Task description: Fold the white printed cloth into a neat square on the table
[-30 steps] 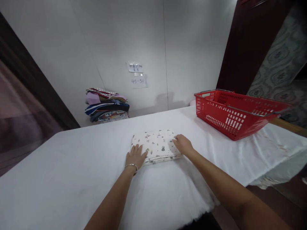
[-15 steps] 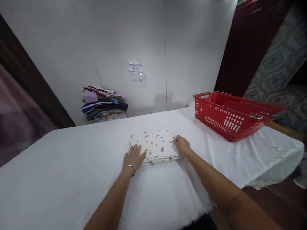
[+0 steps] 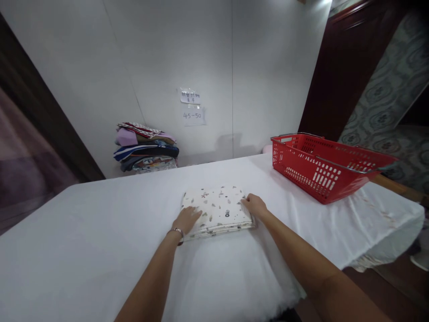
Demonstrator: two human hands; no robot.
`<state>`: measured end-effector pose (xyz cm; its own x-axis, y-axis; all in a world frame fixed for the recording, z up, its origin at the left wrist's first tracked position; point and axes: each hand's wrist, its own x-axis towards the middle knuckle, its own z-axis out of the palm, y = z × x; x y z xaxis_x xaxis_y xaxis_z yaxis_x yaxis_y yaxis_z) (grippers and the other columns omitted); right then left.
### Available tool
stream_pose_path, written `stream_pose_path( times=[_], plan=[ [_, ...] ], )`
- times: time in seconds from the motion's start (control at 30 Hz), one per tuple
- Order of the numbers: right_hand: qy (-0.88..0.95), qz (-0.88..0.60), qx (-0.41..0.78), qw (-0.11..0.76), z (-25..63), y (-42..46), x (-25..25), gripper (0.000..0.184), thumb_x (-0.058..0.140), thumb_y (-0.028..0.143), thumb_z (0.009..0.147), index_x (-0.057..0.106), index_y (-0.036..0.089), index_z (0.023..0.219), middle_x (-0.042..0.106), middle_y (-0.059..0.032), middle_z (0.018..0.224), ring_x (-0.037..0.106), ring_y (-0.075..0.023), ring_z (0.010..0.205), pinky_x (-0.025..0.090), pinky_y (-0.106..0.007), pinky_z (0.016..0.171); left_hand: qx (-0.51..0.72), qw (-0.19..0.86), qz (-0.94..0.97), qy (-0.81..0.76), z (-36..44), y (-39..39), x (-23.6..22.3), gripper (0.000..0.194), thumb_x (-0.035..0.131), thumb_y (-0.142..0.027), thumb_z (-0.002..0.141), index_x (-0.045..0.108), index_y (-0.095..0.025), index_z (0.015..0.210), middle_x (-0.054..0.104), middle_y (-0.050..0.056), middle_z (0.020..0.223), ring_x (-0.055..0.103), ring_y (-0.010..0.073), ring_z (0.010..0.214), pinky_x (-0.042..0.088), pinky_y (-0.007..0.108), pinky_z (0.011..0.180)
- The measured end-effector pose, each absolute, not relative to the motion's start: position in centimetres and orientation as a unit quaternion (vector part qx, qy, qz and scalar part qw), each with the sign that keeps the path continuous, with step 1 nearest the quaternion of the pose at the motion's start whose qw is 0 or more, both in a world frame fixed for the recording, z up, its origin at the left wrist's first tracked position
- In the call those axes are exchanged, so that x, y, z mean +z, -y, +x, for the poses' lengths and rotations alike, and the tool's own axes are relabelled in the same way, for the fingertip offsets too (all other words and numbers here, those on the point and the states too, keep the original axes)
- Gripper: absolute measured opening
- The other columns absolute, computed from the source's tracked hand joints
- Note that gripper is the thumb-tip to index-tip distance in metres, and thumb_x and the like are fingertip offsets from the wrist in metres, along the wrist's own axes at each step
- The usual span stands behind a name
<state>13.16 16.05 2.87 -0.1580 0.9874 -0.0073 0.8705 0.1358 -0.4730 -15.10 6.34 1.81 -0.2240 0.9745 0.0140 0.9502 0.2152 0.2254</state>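
Note:
A folded cloth (image 3: 219,206), white with small printed motifs, lies flat in several layers on the white-covered table. At its left edge is my left hand (image 3: 187,219), with a bracelet at the wrist. The thumb rests on top, and the fingers are drawn together around the edge, partly hidden. My right hand (image 3: 255,205) pinches the right edge, its fingers curled in and the thumb over the top layer.
A red plastic basket (image 3: 321,179) with metal handles stands on the table (image 3: 100,232) at the right. A pile of folded clothes (image 3: 145,147) is by the back wall at left. Paper signs (image 3: 193,115) hang on the wall.
My left hand has slid slightly left toward the cloth's edge, and its spread fingers have drawn together. The right hand keeps its hold on the other edge. The view has tilted slightly.

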Motion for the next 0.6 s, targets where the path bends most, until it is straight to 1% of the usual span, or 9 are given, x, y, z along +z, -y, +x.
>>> stream_pose_path(
  times=[0.07,0.17,0.2,0.27,0.3,0.37,0.47,0.6],
  plan=[
    [0.738,-0.632,0.183,0.15,12.9,-16.4,3.1,0.027,0.045,0.043,0.081,0.057,0.019,0.082,0.064,-0.005,0.086,0.056,-0.0177,0.076,0.03,-0.025,0.056,0.098,0.085,0.6,-0.789,-15.7,-7.0,2.6,0.055,0.03,-0.055,0.082,0.049,-0.025,0.124,0.044,0.006,0.134,0.037,0.0223,0.125,0.032,0.036,0.099],
    [0.738,-0.636,0.177,0.139,12.4,-17.0,3.2,0.028,0.045,0.043,0.082,0.058,0.018,0.084,0.064,-0.0066,0.087,0.057,-0.0189,0.078,0.03,-0.025,0.056,0.108,0.1,0.566,-0.811,-16.1,-7.8,3.4,0.058,0.03,-0.054,0.082,0.042,-0.022,0.129,0.031,0.006,0.142,0.025,0.0232,0.131,0.027,0.037,0.103],
    [0.739,-0.636,0.175,0.138,12.2,-17.1,3.2,0.027,0.045,0.042,0.082,0.057,0.018,0.084,0.064,-0.0068,0.088,0.057,-0.0191,0.078,0.03,-0.025,0.056,0.109,0.104,0.562,-0.813,-16.2,-8.0,3.5,0.058,0.032,-0.052,0.082,0.041,-0.021,0.129,0.028,0.007,0.143,0.023,0.0226,0.132,0.025,0.036,0.104],
    [0.741,-0.633,0.167,0.145,12.0,-17.4,3.1,0.024,0.045,0.038,0.082,0.056,0.018,0.083,0.064,-0.0067,0.087,0.057,-0.0189,0.078,0.03,-0.025,0.056,0.113,0.11,0.559,-0.814,-16.5,-8.5,3.3,0.056,0.033,-0.046,0.083,0.04,-0.016,0.13,0.028,0.009,0.143,0.024,0.0208,0.132,0.025,0.032,0.104],
    [0.743,-0.631,0.162,0.153,12.0,-17.5,3.0,0.022,0.044,0.037,0.083,0.056,0.018,0.082,0.064,-0.0064,0.086,0.056,-0.0185,0.077,0.029,-0.025,0.056,0.121,0.111,0.554,-0.816,-16.8,-8.7,3.2,0.055,0.033,-0.043,0.083,0.04,-0.014,0.13,0.03,0.01,0.142,0.027,0.02,0.131,0.026,0.03,0.104],
    [0.744,-0.627,0.155,0.171,11.9,-17.6,2.8,0.02,0.042,0.034,0.084,0.054,0.018,0.081,0.064,-0.0058,0.083,0.056,-0.0175,0.075,0.029,-0.024,0.057,0.152,0.108,0.532,-0.826,-17.4,-9.0,2.8,0.053,0.031,-0.039,0.084,0.04,-0.012,0.129,0.039,0.013,0.137,0.037,0.0197,0.125,0.032,0.029,0.099],
    [0.736,-0.628,0.163,0.193,11.9,-17.8,2.2,0.02,0.04,0.034,0.086,0.052,0.019,0.081,0.063,-0.0047,0.08,0.055,-0.0162,0.072,0.029,-0.024,0.057,0.191,0.112,0.48,-0.849,-18.6,-9.4,2.4,0.051,0.031,-0.039,0.084,0.045,-0.012,0.125,0.056,0.014,0.12,0.052,0.0228,0.11,0.04,0.032,0.089],
    [0.726,-0.634,0.185,0.194,11.9,-18.1,1.7,0.02,0.039,0.035,0.087,0.051,0.019,0.081,0.063,-0.0045,0.078,0.054,-0.0158,0.07,0.029,-0.024,0.058,0.198,0.141,0.453,-0.858,-19.9,-9.8,2.2,0.043,0.032,-0.043,0.082,0.058,-0.018,0.104,0.064,0.009,0.105,0.058,0.0244,0.097,0.043,0.033,0.08]
  ],
)
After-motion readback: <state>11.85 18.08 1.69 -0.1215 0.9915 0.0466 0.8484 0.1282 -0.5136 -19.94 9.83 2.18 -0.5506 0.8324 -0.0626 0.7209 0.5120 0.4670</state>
